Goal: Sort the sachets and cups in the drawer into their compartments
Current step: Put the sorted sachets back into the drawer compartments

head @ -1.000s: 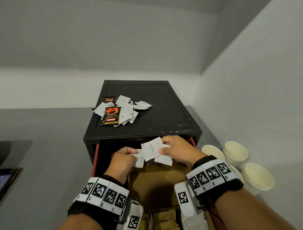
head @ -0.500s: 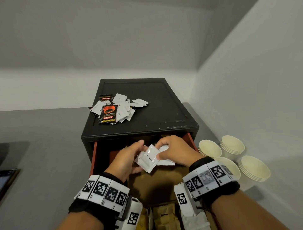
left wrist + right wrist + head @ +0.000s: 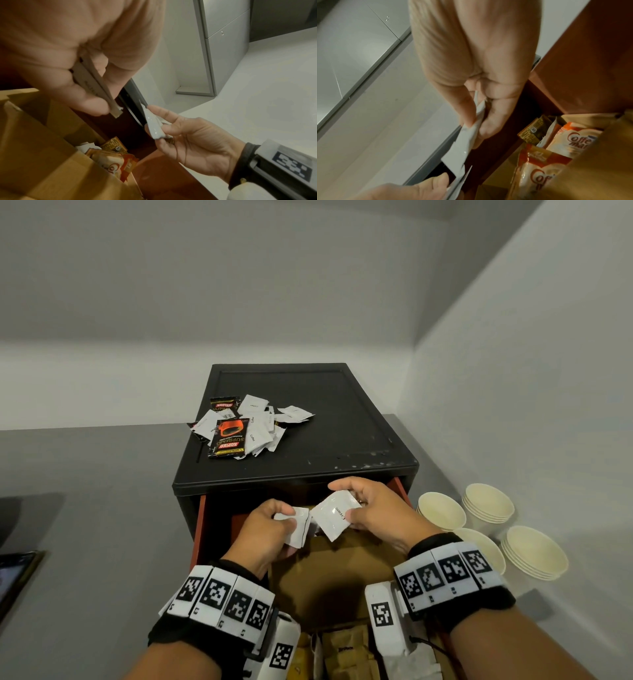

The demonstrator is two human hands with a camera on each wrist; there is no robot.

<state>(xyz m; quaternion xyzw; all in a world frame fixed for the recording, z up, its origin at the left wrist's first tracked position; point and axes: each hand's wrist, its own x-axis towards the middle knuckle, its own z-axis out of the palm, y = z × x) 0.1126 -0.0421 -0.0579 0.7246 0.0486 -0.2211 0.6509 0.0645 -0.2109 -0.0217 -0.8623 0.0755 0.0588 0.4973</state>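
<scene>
At the centre of the head view, above the open drawer of a black cabinet, a white creamer sachet is pinched in the fingers of the right hand, while white sachets are gripped in the curled fingers of the left hand, the two nearly touching. A pile of mixed sachets is seen on the cabinet top, upper left of the hands, and stacks of paper cups are seen on the grey surface at right.

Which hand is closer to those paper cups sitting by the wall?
The right hand. It holds a white sachet over the open drawer, just left of the paper cups; the left hand is farther left, across the drawer.
</scene>
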